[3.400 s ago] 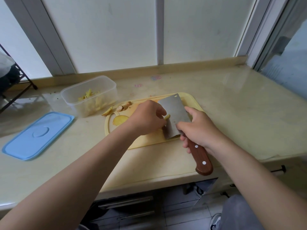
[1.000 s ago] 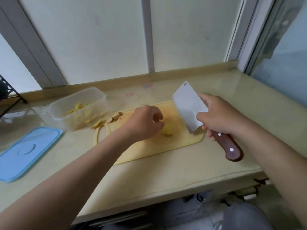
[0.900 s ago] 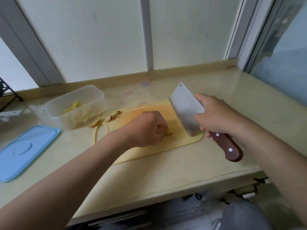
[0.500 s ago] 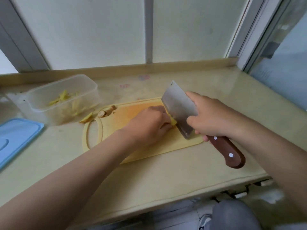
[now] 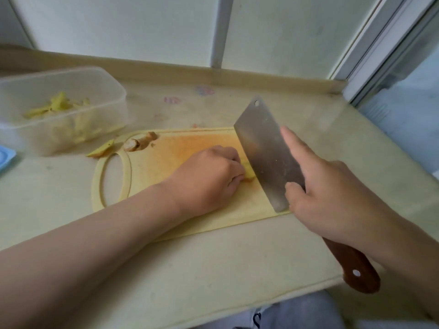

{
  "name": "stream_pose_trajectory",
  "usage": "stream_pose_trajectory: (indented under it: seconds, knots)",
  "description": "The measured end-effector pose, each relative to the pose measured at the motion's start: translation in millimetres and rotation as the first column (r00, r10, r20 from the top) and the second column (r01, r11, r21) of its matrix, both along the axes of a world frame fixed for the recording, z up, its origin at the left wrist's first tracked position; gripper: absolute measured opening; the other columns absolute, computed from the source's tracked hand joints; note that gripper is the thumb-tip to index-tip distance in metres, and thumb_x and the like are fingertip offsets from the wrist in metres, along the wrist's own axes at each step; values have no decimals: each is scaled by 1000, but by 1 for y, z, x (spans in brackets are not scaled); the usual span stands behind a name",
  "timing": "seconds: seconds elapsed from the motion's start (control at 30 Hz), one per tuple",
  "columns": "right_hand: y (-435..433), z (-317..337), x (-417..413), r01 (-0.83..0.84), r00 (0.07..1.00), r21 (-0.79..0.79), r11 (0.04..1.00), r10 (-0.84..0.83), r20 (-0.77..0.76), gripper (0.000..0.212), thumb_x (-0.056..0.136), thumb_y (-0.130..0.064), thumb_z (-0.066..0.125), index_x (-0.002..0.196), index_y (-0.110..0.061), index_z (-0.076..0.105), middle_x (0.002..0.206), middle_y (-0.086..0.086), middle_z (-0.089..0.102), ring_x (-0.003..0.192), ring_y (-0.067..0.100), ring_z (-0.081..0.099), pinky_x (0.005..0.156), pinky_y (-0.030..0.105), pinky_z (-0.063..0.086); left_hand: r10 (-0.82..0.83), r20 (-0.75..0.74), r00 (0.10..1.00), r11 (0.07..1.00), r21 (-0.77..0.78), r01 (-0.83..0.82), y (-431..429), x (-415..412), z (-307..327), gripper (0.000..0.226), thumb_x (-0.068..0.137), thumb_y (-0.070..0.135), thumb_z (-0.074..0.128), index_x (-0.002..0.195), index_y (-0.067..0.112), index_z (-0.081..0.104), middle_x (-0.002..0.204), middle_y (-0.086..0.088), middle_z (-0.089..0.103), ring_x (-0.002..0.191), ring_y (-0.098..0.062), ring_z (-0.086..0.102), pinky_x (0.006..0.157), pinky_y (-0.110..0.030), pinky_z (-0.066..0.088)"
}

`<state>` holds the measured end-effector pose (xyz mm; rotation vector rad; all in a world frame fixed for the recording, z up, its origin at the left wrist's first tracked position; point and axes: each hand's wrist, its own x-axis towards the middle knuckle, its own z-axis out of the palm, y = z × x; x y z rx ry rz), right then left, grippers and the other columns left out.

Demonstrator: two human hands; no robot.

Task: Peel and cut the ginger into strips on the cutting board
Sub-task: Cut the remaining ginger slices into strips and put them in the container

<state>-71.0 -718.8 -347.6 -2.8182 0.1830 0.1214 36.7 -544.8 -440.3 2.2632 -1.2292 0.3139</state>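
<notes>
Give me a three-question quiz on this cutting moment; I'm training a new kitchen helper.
1. True or false: the cleaver is in the right hand.
2. What does the left hand steady on the cutting board?
3. Where are the cut strips? A) plastic container B) blue lid C) the floor

Key: 1 true; 2 a ginger piece; 3 A.

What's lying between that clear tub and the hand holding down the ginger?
In the head view, a ginger peel and a ginger knob lie between the tub and the left hand, then bare cutting board.
</notes>
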Motion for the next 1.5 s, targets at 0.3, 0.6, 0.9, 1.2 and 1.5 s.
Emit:
stream_pose_trajectory:
  seconds: [0.3,0.6,0.9,1.2,1.5]
  knots:
    - [12,12,23,-43,989,-79,996,32,-142,89,101,-19,49,160,-56,-5,70,-1,59,56,12,61,58,34,57,13,41,999,999,-47,-11,-2,3,-6,26,88,17,53,75,10,75,85,-6,68,76,-29,63,63,-35,53]
    - [13,-19,38,-22,976,56,998,9,219,90,99,-12,52,166,-44,1,55,1,54,49,15,56,48,27,46,60,49,997,997,-60,-57,0,-2,-3,22,84,17,58,73,9,75,84,-8,68,73,-32,63,62,-29,51]
    - [0,-5,22,-49,999,3,999,49,24,89,100,-18,52,159,-60,1,64,7,68,53,19,65,62,47,61,72,23,997,994,-78,-70,1,-1,-2,27,88,22,54,76,11,76,85,-7,67,75,-30,62,68,-30,44]
    - [18,-2,65,-59,998,-18,998,60,35,92,95,-9,51,165,-47,6,62,2,66,50,15,67,61,40,63,62,43,997,995,-84,-58,2,0,0,22,82,20,58,72,11,75,78,-7,67,72,-31,64,59,-30,51]
    - [0,-19,10,-41,980,62,997,28,195,88,102,-14,52,163,-53,1,58,10,62,47,22,58,55,42,56,95,-32,995,990,-98,-98,5,-3,1,19,90,17,63,81,8,76,90,-6,67,84,-27,63,69,-34,51]
